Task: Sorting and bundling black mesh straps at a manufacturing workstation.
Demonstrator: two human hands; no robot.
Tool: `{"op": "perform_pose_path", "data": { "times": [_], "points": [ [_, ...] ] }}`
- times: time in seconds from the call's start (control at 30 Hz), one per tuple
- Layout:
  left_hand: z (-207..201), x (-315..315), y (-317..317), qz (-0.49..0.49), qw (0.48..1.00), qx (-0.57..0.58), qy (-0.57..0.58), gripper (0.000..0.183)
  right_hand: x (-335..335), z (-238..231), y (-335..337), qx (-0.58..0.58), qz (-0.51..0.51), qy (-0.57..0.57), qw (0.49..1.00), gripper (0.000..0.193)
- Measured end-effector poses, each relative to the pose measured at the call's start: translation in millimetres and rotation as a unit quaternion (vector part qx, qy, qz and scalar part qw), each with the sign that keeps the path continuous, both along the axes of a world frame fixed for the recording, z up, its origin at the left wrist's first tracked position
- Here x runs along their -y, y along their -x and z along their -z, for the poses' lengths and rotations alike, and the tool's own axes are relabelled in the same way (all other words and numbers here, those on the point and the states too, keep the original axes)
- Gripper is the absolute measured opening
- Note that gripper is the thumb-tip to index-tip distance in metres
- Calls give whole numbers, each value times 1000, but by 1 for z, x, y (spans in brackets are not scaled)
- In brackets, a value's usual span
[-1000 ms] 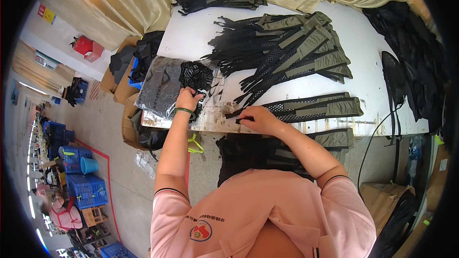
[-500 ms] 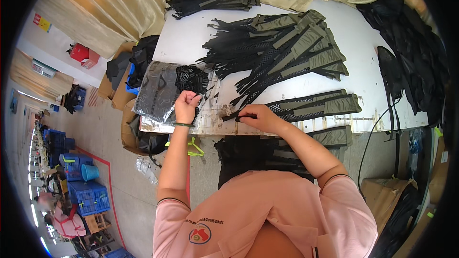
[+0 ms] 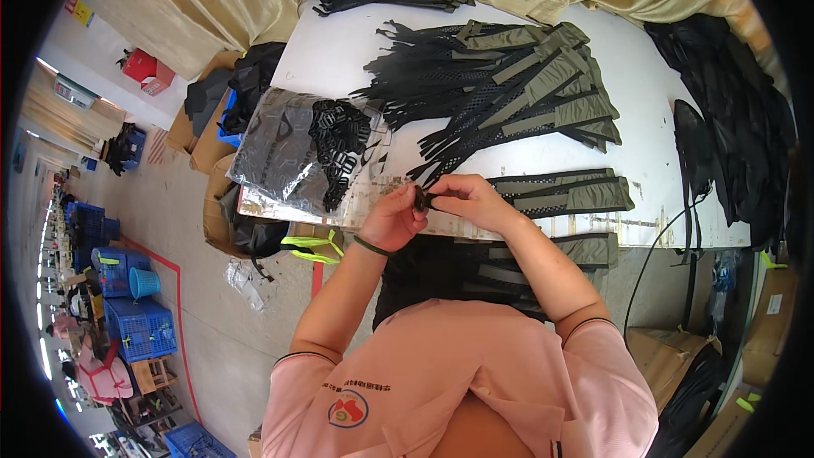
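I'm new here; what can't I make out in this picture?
All in the head view:
Small dark piece: its shape, mostly covered by the left hand and right hand.
Mesh strips: their near ends, behind the right hand.
Dark fabric below the table: its lower part, behind the pink shirt.
Co-worker at far left: the hands, too small and blurred.

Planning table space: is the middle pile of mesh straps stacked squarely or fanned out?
Fanned out: the mesh straps overlap at differing angles, their olive ends uneven.
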State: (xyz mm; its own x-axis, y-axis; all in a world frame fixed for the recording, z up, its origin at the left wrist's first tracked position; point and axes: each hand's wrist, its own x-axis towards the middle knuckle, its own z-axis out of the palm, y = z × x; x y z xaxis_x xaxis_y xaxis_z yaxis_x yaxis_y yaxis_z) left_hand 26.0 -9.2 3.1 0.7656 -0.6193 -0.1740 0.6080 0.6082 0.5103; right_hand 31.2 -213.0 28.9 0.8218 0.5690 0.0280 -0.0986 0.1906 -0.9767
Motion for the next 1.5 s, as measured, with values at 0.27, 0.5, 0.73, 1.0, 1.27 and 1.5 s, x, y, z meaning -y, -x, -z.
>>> {"op": "perform_pose_path", "data": {
  "times": [0.27,0.5,0.73,1.0,1.27,1.5],
  "points": [
    [-1,3,0,6,1000,2,6,19,1,4,0,23,-1,14,1000,14],
    [-1,2,0,14,1000,-19,-8,16,1,-5,2,80,-4,76,994,12],
    [-3,0,-2,20,999,-18,-35,15,-4,-15,9,160,57,141,975,11],
    [-3,11,6,-31,996,-83,-15,13,-5,-16,8,367,129,170,905,10],
    [-6,13,6,-30,996,-86,-16,12,-12,-22,19,227,175,160,945,10],
    [-8,11,2,-54,995,-48,-67,9,-10,-9,20,18,160,84,983,14]
  ]
}}
